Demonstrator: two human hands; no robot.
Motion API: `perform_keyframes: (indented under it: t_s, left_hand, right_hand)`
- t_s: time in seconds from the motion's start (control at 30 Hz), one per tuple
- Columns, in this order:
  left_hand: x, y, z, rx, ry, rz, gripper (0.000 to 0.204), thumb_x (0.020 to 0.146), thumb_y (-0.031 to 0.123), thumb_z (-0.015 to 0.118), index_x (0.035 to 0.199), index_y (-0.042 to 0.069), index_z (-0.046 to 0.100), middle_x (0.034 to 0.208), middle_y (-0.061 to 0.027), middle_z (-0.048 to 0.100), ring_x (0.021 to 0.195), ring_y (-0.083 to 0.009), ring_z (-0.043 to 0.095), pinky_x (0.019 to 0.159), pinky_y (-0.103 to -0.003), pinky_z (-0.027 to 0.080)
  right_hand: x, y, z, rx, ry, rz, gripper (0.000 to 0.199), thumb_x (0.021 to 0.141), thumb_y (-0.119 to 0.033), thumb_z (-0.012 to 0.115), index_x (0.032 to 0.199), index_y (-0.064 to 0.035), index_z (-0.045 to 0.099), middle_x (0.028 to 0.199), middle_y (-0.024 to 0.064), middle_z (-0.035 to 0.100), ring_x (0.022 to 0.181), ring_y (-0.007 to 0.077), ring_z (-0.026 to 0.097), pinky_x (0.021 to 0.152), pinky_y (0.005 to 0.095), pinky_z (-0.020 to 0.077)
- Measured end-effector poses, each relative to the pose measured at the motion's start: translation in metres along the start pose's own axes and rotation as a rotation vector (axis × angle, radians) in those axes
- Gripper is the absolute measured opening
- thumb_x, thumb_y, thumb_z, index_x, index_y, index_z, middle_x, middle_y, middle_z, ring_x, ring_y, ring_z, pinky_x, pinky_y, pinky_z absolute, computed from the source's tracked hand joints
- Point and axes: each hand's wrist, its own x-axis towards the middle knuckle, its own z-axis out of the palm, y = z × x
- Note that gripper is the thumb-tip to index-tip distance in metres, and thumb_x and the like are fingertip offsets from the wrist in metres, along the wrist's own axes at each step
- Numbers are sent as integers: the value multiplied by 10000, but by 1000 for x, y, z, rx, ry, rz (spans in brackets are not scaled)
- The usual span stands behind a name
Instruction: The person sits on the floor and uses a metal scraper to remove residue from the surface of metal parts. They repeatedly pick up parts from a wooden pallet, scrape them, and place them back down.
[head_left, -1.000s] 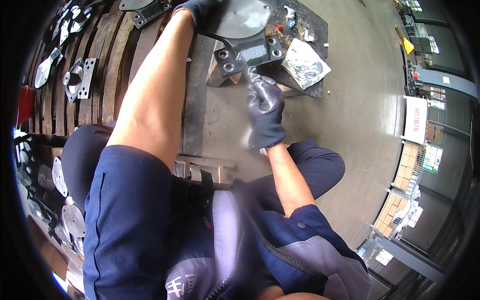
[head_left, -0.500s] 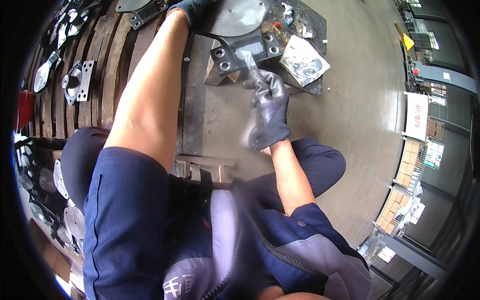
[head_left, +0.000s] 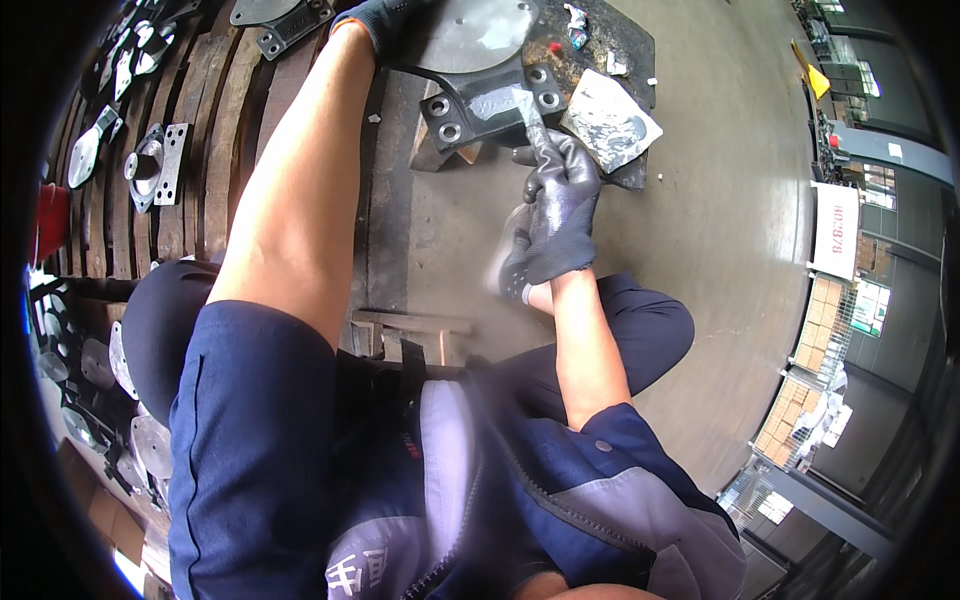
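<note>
A dark cast metal mount (head_left: 490,105) with bolt holes at its corners and a round grey plate (head_left: 470,35) lies at the top middle of the work surface. My right hand (head_left: 565,195), in a grey coated glove, reaches to its near side. The index finger points out and its pale, smeared tip touches the mount's flat face; the other fingers are curled in. Grey paste marks that face. My left hand (head_left: 385,22), in a dark glove with an orange cuff, is beside the round plate at the top edge; its fingers cannot be made out.
Right of the mount lies a white sheet (head_left: 612,120) smeared with grey paste. Behind it are a crumpled tube-like packet (head_left: 576,25) and a small red piece (head_left: 555,48). More metal mounts (head_left: 150,165) lie on a slatted wooden pallet (head_left: 215,100) at left, near a red container (head_left: 52,220).
My right hand has shifted to the right along the mount, its fingertip moving from the middle of the face toward the right-hand bolt holes. My left hand has barely moved.
</note>
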Motion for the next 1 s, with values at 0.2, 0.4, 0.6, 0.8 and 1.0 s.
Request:
perform_keyframes:
  t_s: [0.2, 0.4, 0.6, 0.8, 1.0]
  left_hand:
    - [1, 0, 0, -9, 1, 0, 468, 1007, 429, 339, 1106, 46, 589, 949, -92, 648, 838, -158, 541, 843, -310, 449]
    - [1, -2, -1, -12, 8, -3, 465, 1006, 428, 341, 1106, 48, 589, 948, -92, 649, 838, -160, 543, 843, -312, 450]
    - [2, -2, -1, -13, 11, 0, 461, 1006, 427, 344, 1106, 50, 590, 947, -92, 649, 838, -162, 546, 842, -313, 452]
    - [4, -3, -3, -14, 18, 1, 458, 1005, 426, 346, 1106, 51, 590, 945, -92, 650, 838, -164, 549, 841, -314, 453]
    - [8, -2, -7, -9, 33, 8, 455, 1005, 424, 348, 1106, 53, 591, 944, -92, 651, 838, -165, 551, 840, -315, 455]
  right_hand:
    - [12, 18, -17, -103, 3, -328, 317, 849, 91, 440, 1115, -1, 587, 906, 67, 647, 667, 75, 558, 592, 200, 436]
    - [26, 35, -21, -421, 78, -831, 339, 827, 82, 485, 1117, -3, 638, 905, 81, 679, 769, 130, 637, 667, 256, 497]
    - [8, 34, -10, -542, 118, -809, 164, 820, 26, 541, 962, 21, 623, 780, 124, 615, 650, 178, 578, 579, 294, 458]
    - [10, 35, -8, -681, 93, -1020, 166, 782, 31, 539, 924, 52, 622, 813, 128, 628, 667, 171, 604, 598, 256, 469]
    - [-1, 35, -2, -609, 26, -756, 179, 790, 13, 544, 946, 49, 624, 777, 128, 628, 658, 171, 605, 603, 261, 471]
